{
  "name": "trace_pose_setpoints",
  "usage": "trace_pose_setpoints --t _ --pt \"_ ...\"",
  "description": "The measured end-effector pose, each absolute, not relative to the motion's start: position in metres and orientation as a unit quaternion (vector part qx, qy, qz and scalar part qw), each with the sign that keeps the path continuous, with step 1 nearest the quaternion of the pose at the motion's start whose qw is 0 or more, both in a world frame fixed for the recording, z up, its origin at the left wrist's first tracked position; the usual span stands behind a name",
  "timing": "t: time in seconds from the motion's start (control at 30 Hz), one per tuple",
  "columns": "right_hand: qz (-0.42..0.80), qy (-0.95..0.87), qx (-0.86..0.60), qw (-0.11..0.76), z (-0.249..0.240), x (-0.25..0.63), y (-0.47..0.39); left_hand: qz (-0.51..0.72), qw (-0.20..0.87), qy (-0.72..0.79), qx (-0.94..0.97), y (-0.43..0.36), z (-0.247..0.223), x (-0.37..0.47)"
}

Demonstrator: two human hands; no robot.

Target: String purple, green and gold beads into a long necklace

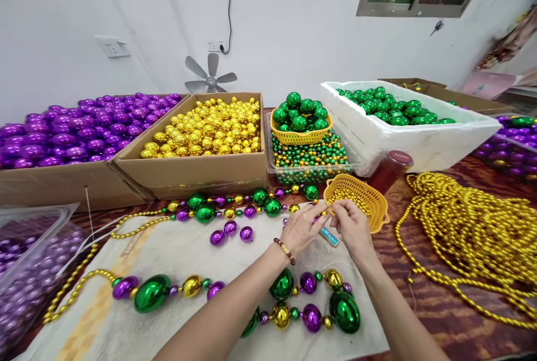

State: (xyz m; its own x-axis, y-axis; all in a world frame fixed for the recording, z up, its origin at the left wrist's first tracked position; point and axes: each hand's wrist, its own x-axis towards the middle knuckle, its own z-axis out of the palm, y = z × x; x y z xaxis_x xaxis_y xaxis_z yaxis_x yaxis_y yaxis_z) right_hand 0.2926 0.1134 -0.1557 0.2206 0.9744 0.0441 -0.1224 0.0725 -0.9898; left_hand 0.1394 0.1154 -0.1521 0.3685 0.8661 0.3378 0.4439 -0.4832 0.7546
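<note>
My left hand (302, 228), with a beaded bracelet on its wrist, is closed in a pinch close to my right hand (351, 224), also pinching. Both sets of fingertips meet around something small that I cannot make out. Thin clear thread hangs below them, beside a blue packet (329, 237). Strung purple, green and gold beads (205, 212) lie behind my hands on the white cloth (168, 254). A second bead string (311, 317) lies nearer, partly hidden under my left forearm. Three loose purple beads (230, 228) rest on the cloth between the strings.
A yellow basket of small gold beads (380, 200) adjoins my right hand, with a red-lidded jar (392, 170) behind. Boxes of purple (62, 173) and gold beads (201, 173), plus a white foam box (436, 145), line the back. Gold bead strands (474, 232) pile at right.
</note>
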Motion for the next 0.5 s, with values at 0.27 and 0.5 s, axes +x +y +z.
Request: trace_pose_setpoints --t 0.27,0.5 --pt "0.469 -0.352 -0.484 0.649 -0.146 0.303 0.131 0.305 0.359 0.371 0.8 0.137 -0.154 0.122" --pt "0.547 -0.339 -0.44 0.626 -0.155 0.286 0.118 0.255 0.395 0.355 0.808 0.143 -0.14 0.117"
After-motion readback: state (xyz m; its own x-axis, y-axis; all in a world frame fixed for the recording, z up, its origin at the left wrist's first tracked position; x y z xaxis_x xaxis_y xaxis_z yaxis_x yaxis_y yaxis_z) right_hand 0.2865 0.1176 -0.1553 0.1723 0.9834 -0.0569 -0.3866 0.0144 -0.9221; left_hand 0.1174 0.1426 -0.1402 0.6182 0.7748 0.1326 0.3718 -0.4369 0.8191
